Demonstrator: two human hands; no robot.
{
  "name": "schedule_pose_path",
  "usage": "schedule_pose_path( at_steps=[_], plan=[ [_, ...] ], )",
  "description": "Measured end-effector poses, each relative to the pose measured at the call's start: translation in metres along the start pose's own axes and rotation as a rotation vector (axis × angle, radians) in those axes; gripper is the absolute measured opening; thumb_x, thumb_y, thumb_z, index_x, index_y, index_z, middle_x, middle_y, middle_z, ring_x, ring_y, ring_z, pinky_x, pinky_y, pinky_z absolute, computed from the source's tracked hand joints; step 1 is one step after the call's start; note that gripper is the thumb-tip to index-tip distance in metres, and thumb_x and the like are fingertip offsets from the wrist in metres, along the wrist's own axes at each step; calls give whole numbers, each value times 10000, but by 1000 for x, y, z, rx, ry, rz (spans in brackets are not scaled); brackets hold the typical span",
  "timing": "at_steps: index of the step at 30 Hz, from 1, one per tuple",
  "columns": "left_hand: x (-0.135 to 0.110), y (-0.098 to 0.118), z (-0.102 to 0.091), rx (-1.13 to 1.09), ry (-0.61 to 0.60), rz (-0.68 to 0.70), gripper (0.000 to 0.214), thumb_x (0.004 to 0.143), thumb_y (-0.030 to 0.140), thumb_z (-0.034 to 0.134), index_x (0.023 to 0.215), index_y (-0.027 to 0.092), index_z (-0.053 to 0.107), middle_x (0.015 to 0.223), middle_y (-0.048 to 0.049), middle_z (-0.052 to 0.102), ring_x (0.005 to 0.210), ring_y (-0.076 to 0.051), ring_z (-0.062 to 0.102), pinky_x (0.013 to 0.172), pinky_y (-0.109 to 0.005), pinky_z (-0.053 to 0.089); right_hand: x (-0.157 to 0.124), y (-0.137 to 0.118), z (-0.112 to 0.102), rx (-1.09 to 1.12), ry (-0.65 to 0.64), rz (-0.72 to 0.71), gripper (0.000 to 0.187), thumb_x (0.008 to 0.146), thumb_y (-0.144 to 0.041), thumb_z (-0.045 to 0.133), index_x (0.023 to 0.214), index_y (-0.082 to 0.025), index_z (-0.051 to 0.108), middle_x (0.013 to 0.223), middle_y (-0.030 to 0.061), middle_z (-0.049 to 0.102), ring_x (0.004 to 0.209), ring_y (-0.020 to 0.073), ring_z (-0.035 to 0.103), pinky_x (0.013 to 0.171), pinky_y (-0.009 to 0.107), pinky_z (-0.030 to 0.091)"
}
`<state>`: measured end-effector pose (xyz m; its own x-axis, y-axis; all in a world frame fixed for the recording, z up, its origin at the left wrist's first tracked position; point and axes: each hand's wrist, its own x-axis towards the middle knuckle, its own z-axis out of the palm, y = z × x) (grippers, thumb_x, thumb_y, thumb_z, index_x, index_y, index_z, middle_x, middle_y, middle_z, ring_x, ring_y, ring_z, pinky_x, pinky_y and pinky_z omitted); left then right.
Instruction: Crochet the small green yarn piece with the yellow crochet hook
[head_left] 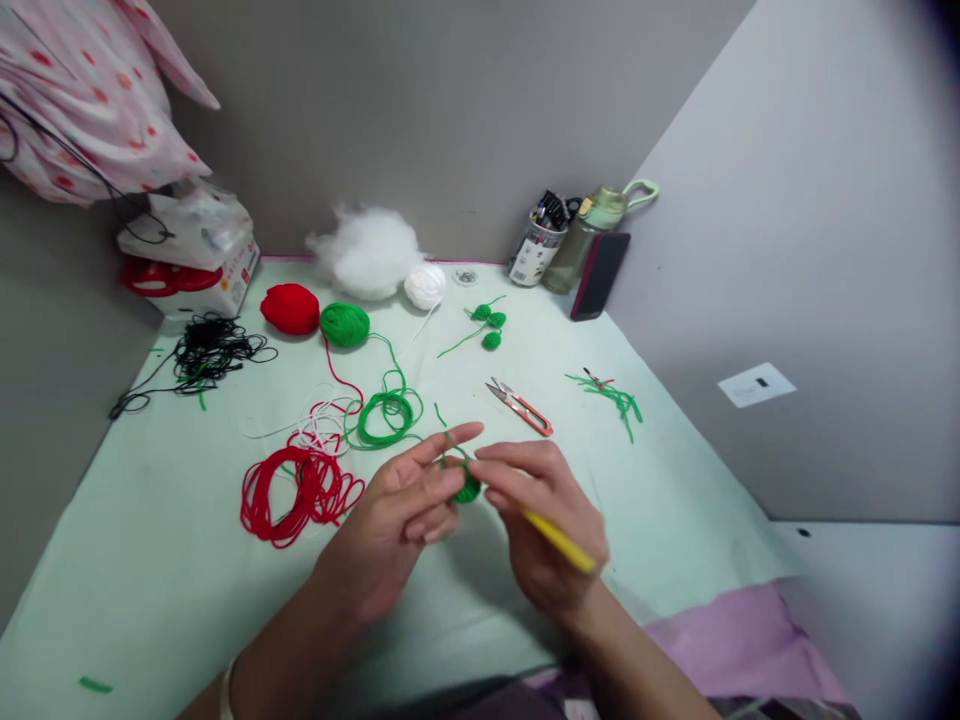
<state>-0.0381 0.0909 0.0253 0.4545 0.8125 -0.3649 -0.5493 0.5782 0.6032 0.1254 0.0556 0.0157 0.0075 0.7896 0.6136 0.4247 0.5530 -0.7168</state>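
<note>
Pinched between the thumb and fingers of my left hand point(409, 495) is a small green crochet piece point(466, 487). A strand of green yarn point(442, 418) runs over the raised left index finger. My right hand point(551, 520) grips a crochet hook with a yellow handle point(561, 542), its tip meeting the green piece. Fingers hide the hook's very end. Behind my left hand, a loose coil of green yarn point(385, 418) leads back to a green yarn ball point(345, 325). Orange-handled thread snips point(521, 405) lie beyond my right hand.
To the left are red yarn loops point(274, 500) and a black yarn tangle point(210, 350). Along the back stand a red ball point(291, 309), white stuffing point(371, 250), a white ball point(425, 287), a pen cup point(537, 250), a bottle point(581, 245) and a phone point(600, 276). Green scraps point(619, 400) lie right.
</note>
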Motion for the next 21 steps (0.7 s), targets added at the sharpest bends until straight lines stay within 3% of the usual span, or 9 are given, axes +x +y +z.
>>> schedule_pose_path(
  at_steps=[2, 4, 7, 9, 14, 21],
  plan=[
    [1, 2, -1, -28, 20, 16, 304, 785, 245, 905, 1073, 166, 852, 650, 82, 487, 475, -7, 174, 466, -151, 270, 4, 2, -1, 194, 80, 147, 246, 1045, -184, 616, 1125, -305, 815, 933, 57, 785, 791, 198, 696, 712, 356, 588],
    [1, 0, 0, 14, 37, 71, 292, 773, 224, 907, 1060, 192, 859, 706, 49, 565, 499, -20, 312, 500, -156, 335, 7, 4, 0, 373, 111, 275, 201, 1056, -260, 622, 1037, -284, 821, 873, 49, 765, 724, 187, 661, 668, 347, 568],
    [-1, -6, -1, 169, 35, 122, 336, 796, 235, 901, 1128, 264, 854, 846, -1, 683, 741, -111, 590, 725, -219, 498, 10, 8, 2, 458, 60, 344, 171, 1020, -346, 691, 972, -269, 836, 889, 59, 780, 805, 207, 689, 701, 348, 572],
    [-2, -9, -3, 248, 24, 127, 356, 828, 273, 884, 1181, 289, 839, 927, -17, 720, 905, -170, 654, 879, -287, 519, 10, 10, 3, 456, 45, 396, 173, 1007, -368, 711, 960, -262, 839, 882, 54, 781, 804, 200, 688, 711, 338, 564],
    [-6, -6, -9, 327, 35, 127, 400, 835, 297, 873, 1230, 303, 811, 938, -8, 693, 931, -190, 657, 887, -311, 520, 12, 12, 0, 602, 67, 555, 220, 991, -414, 728, 910, -230, 817, 847, 35, 761, 685, 146, 637, 677, 300, 545],
    [-4, -3, -8, 412, 100, 229, 385, 809, 223, 851, 1188, 277, 816, 886, 3, 652, 892, -188, 623, 895, -328, 507, 14, 10, -6, 576, 0, 524, 255, 1037, -410, 659, 919, -221, 783, 876, 48, 780, 733, 168, 674, 736, 326, 568]
  ],
)
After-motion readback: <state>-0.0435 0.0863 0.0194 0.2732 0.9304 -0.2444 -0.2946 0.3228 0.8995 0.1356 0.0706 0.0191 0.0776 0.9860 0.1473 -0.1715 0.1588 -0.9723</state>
